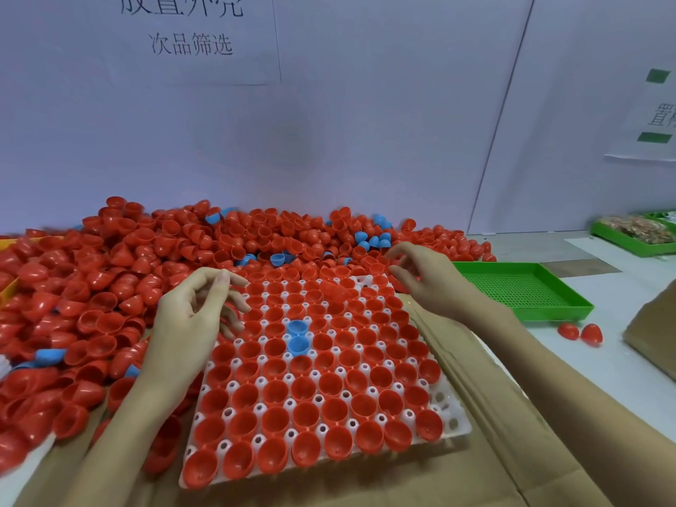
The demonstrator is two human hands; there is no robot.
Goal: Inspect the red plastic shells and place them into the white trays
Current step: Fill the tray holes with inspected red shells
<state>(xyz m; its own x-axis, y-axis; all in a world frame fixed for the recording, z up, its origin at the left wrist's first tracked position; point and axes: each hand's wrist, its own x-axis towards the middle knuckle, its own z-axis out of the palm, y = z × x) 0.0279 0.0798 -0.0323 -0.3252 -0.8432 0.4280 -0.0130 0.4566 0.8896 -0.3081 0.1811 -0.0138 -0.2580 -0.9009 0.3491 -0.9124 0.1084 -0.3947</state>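
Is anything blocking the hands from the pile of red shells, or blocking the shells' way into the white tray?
Nothing visible blocks either hand from the red shells. In the white tray, two blue shells occupy middle cells; most others already hold red shells.

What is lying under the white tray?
Brown cardboard shows under the white tray at its right and near edges. The part beneath the tray is covered.

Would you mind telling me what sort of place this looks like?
Probably a factory sorting or packing bench: a huge loose pile of red shells, a white tray filled with them in rows, and printed station signs on the wall.
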